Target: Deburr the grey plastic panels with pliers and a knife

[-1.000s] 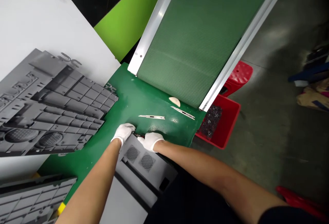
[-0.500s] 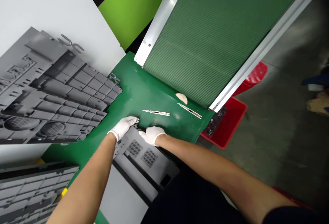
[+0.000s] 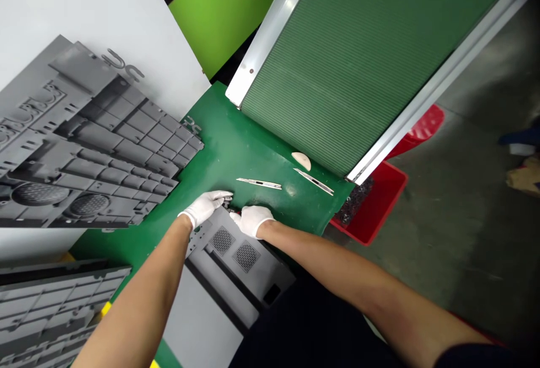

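A grey plastic panel (image 3: 264,261) with two square grilles lies on the green table in front of my body. My left hand (image 3: 205,209), in a white glove, pinches a small grey plastic piece (image 3: 228,201) at the panel's far edge. Close by on the right, my gloved right hand (image 3: 253,221) is closed at the same edge. A bit of red shows by its fingertips, but most of what it holds is hidden. Beyond the hands lie two slim craft knives, one nearer (image 3: 259,183) and one farther right (image 3: 314,182).
Large grey moulded panels (image 3: 126,154) lean at the left, with more panels (image 3: 54,306) stacked below. A ribbed green conveyor belt (image 3: 363,70) adjoins the green table (image 3: 219,131). Near its end lies a pale half-round piece (image 3: 301,160). A red bin (image 3: 386,202) holds dark scraps.
The whole view has shifted slightly. Both hands stay at the panel's far edge, and the small grey piece shows a little more beneath my left fingertips.
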A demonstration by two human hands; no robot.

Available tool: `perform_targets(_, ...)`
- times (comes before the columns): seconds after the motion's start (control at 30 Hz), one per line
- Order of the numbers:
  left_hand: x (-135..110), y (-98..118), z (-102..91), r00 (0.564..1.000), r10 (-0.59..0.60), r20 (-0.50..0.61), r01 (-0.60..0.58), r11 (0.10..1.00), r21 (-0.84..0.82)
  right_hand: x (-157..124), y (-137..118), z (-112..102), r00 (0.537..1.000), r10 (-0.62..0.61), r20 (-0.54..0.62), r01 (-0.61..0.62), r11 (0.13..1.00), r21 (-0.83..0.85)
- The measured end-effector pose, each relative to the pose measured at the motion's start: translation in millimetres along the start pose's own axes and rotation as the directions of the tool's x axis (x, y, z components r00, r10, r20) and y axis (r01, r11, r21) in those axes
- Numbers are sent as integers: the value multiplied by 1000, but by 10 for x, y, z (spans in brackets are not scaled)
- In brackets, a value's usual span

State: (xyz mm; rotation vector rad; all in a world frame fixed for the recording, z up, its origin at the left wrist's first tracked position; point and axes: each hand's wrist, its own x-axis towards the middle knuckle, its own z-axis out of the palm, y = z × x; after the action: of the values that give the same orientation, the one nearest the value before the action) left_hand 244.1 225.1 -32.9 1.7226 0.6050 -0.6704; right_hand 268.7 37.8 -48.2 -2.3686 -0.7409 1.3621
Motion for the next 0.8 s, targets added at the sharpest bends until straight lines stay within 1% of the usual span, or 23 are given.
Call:
perform_targets(0.13, 42, -1, 42, 1000, -1, -27, 3, 997, 78, -11, -20, 12, 1000, 2, -9, -2, 1000, -5)
perform_targets(0.3, 108, -76, 66, 1000, 1, -18, 0, 1000, 14, -12, -26, 69, 999, -40, -28, 40, 999, -1)
perform_targets(0.37, 119, -96, 67, 999, -1, -39, 0, 1000, -17, -9, -20, 82, 999, -35, -29, 36, 999, 11)
perform_targets(0.43, 115, -98, 53, 995, 13, -94, -19, 998, -58, -25, 7, 80, 1000, -4, -23, 5, 999, 40)
perform_targets(0.5, 89, -76, 30, 983, 44, -178, -63, 993, -100, -87, 82, 68, 999, 31, -23, -29, 996, 90)
perform_targets(0.57, 40, -19, 33, 959, 97, -266, -119, 991, -68, -220, 232, 63, 998, 62, -28, -57, 987, 153)
perform_targets(0.6, 9, 28, 64, 944, 135, -300, -144, 990, -8, -316, 340, 70, 997, 73, -34, -66, 980, 187)
perform_targets(0.63, -23, 89, 126, 932, 178, -317, -165, 984, 68, -432, 467, 89, 995, 86, -47, -73, 972, 222)
perform_targets(0.67, -54, 166, 229, 924, 223, -312, -187, 972, 142, -565, 610, 121, 994, 96, -59, -78, 963, 257)
perform_targets(0.7, -83, 259, 376, 925, 259, -278, -209, 958, 198, -711, 763, 169, 991, 111, -77, -84, 953, 291)
perform_targets(0.73, -108, 367, 570, 936, 280, -214, -230, 946, 228, -864, 919, 233, 986, 136, -92, -101, 942, 319)
perform_targets(0.8, -151, 618, 1075, 957, 288, -23, -277, 936, 216, -1163, 1214, 395, 969, 223, -104, -172, 917, 361)
